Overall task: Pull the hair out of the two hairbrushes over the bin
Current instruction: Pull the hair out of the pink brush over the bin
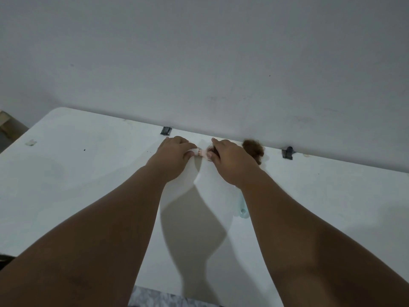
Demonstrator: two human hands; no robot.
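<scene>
My left hand (174, 154) grips one end of a small pink hairbrush (201, 153) near the far edge of the white table (77, 173). My right hand (232, 160) is curled over the brush's other end, fingers closed on dark hair (210, 148) that sticks out beneath them. Most of the brush is hidden by both hands. A loose clump of brown hair (253, 149) lies on the table just right of my right hand, against the wall. A pale teal object (242, 204), possibly the second hairbrush, shows partly under my right forearm. No bin is in view.
A grey wall (199, 63) rises directly behind the table. Two black clips (166, 130) (287, 152) sit along the table's far edge. A brown box (6, 122) shows at the far left. Speckled floor (166, 300) appears below the near edge.
</scene>
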